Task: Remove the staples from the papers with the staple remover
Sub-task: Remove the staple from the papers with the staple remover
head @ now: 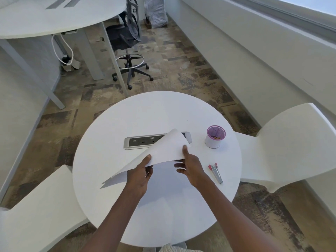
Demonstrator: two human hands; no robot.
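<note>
Pink staple remover (216, 172) lies beside right hand (190, 165).

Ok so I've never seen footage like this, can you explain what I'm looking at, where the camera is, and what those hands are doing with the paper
There is no machine here. This is one wide-angle picture from a camera worn on a person's head, looking forward and down, so the two bare arms reaching in from the bottom belong to the wearer.

The left hand and the right hand together hold curled white paper sheets, lifted above the round white table.

On the table lie a small pink-and-silver staple remover, untouched to the right of the hands, and a white cup with a purple mesh rim holding some small bits I cannot identify. A grey power-socket panel is set into the tabletop, partly hidden by the paper. White chairs flank the table.
</note>
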